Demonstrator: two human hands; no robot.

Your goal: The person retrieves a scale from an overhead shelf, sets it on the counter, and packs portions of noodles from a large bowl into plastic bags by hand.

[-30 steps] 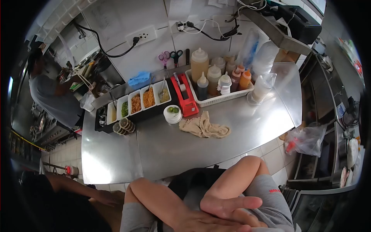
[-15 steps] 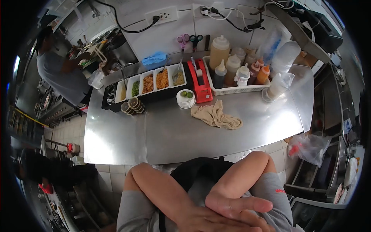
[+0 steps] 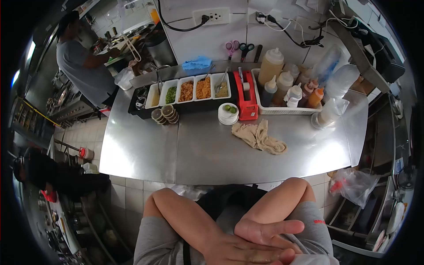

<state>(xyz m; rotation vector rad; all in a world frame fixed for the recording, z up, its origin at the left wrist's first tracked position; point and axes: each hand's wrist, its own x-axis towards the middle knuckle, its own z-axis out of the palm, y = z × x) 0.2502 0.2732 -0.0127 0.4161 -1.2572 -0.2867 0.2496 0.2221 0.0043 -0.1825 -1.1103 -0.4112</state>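
Both hands are close to my body at the bottom of the head view, away from the steel counter (image 3: pixel 212 165). My left hand (image 3: pixel 245 251) lies across the right one, its fingers stretched out flat. My right hand (image 3: pixel 267 232) has its palm partly turned up and its thumb sticking out to the side; its other fingers are partly covered by the left hand. Just beyond the fingertips, at the lower edge, is a whitish translucent thing (image 3: pixel 314 259), mostly cut off; whether a hand touches it I cannot tell.
On the counter are a crumpled beige cloth (image 3: pixel 260 137), stacked white dishes with limes (image 3: pixel 228 115), a red tape dispenser (image 3: pixel 247 104), food tubs (image 3: pixel 186 90), small cups (image 3: pixel 165 115) and a basket (image 3: pixel 287 110) of squeeze bottles. Other people stand at left (image 3: pixel 84 62) and lower left (image 3: pixel 53 172).
The view has shifted, so the counter sits further right. The left hand's fingers have moved slightly over the right hand. The whitish thing has appeared at the bottom edge.
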